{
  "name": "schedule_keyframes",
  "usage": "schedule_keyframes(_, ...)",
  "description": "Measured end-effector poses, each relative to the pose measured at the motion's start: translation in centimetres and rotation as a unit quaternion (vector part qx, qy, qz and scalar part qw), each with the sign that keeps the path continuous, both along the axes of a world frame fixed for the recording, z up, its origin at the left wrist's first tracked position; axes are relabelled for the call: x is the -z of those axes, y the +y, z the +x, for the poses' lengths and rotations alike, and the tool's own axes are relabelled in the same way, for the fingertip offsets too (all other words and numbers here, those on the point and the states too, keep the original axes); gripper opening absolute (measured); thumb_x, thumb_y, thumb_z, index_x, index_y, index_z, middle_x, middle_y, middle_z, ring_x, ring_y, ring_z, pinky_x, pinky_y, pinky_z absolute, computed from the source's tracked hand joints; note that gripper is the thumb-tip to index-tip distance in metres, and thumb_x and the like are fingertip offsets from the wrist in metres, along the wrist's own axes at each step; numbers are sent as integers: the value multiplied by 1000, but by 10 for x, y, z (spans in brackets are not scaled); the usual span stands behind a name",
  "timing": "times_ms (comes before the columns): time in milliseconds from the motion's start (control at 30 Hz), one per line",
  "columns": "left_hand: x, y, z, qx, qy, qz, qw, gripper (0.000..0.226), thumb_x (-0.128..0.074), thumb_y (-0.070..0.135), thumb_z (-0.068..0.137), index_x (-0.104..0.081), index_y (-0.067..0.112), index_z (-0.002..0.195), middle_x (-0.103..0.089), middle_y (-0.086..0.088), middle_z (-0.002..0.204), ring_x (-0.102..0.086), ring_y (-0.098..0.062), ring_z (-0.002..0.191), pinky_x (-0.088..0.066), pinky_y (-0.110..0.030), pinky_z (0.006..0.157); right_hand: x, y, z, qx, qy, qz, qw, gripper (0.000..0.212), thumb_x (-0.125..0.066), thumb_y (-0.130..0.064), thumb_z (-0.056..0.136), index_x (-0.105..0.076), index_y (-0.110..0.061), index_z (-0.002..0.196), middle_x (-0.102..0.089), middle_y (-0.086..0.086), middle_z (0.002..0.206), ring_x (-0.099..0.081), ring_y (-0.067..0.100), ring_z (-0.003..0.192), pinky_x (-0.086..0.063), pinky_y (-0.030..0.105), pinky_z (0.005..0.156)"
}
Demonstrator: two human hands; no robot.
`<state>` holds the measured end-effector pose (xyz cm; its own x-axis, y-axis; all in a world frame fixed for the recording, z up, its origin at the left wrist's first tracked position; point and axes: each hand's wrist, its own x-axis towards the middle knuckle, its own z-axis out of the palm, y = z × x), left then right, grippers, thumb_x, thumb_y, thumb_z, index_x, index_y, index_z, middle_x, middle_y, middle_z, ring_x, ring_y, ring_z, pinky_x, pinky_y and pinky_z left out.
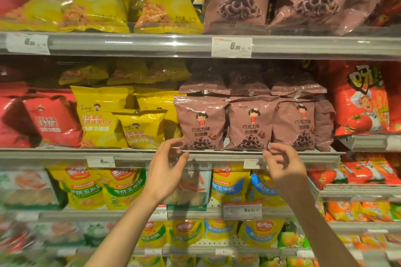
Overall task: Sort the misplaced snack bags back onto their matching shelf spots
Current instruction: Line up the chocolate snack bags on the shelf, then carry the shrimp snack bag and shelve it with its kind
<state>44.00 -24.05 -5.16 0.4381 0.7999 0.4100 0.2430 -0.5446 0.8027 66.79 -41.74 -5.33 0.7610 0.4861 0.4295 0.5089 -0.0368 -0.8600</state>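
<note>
**Q:** Where do the task's things stand, and what are the hands doing?

**A:** Three brown snack bags stand upright in a row at the front edge of the middle shelf: the left brown bag, the middle brown bag and the right brown bag, with more of the kind lying behind them. The left hand and the right hand hover just below that edge, fingers loosely curled, grasping nothing.

**Q:** How will such a bag handle?

**A:** Probably light and air-puffed, the film glossy and likely slippery, the contents brittle. Squeezing the belly risks crushing the rings inside.

**Q:** Where, then, should it be taken?

**A:** At the crimped top seam or by the two side edges, where the film is flat and stiff. The small yellow bag, leaning at the front edge beside the brown row, would suit the same hold.
</note>
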Motion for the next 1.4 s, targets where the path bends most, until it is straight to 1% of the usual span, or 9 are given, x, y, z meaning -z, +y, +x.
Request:
schedule_keyframes(133, 13, -17, -23, 19, -2, -103, 994, 23, -65, 16, 97, -63, 31, 113, -75, 9, 93, -70, -7, 88, -58, -35, 85, 22, -12, -21, -77, 74, -59, 993, 6, -64, -16, 97, -70, -14, 95, -72, 12, 81, -66, 17, 70, -46, 12, 60)
schedule_keyframes(267, 37, -31, -48, 9, -26, -171, 985, 17, -62, 11, 98, -67, 20, 111, -77, 4, 95, -73, -16, 92, -57, -33, 89, 55, -18, -50, -105, 154, -106, 977, 8, -61, -19, 99, -68, -19, 95, -74, 1, 80, -65, -2, 60, -48, 11, 58)
schedule_keyframes(467, 64, -29, -80, -6, -23, -259, 966, 20, -56, 4, 98, -67, 18, 108, -74, -17, 102, -68, -34, 97, -53, -49, 92, 85, -7, -86, -85, 193, -156, 965, 10, -61, -17, 99, -69, -16, 93, -75, -1, 79, -66, 1, 62, -50, 10, 61)
schedule_keyframes(667, 77, -5, -109, 0, -9, -263, 965, 22, -57, 0, 98, -67, 20, 102, -73, -3, 88, -69, -6, 78, -53, -15, 73, 86, 3, -119, -51, 216, -154, 963, 13, -62, -17, 98, -70, -23, 90, -77, 3, 78, -68, 10, 67, -54, 20, 66)
schedule_keyframes(867, 99, 21, -120, 11, 8, -287, 958, 22, -60, 11, 100, -62, 32, 100, -75, -1, 89, -72, -7, 75, -57, -35, 79, 99, 15, -136, -19, 223, -194, 955, 15, -61, -12, 99, -69, -11, 86, -72, 7, 71, -63, 22, 68, -53, 40, 70)
schedule_keyframes(1033, 107, 46, -119, -3, 13, -301, 953, 19, -64, 26, 96, -60, 35, 112, -73, -3, 104, -69, -21, 101, -56, -51, 94, 100, 41, -133, -33, 233, -212, 949, 9, -63, -12, 97, -71, -15, 94, -75, 16, 94, -65, 27, 84, -54, 45, 86)
schedule_keyframes(1233, 102, 78, -92, -31, 13, -275, 961, 37, -67, 23, 96, -49, 27, 128, -59, 1, 123, -61, -21, 112, -50, -35, 92, 92, 105, -114, -40, 184, -187, 964, 6, -65, -17, 95, -68, -17, 100, -72, 3, 104, -66, 13, 93, -47, 20, 78)
schedule_keyframes(1333, 97, 90, -70, -52, 49, -260, 963, 50, -65, 32, 97, -43, 21, 140, -50, 5, 134, -47, -13, 125, -38, -30, 104, 99, 131, -99, -45, 156, -177, 971, 34, -63, -43, 87, -66, -11, 100, -74, 3, 95, -70, 20, 94, -54, 36, 86)
schedule_keyframes(1400, 97, 97, -57, -66, 66, -271, 958, 63, -63, 40, 95, -38, 14, 147, -49, -2, 145, -45, -21, 135, -37, -39, 115, 104, 139, -92, -46, 167, -172, 970, 44, -59, -50, 80, -65, -14, 104, -73, 4, 98, -69, 22, 97, -54, 44, 92)
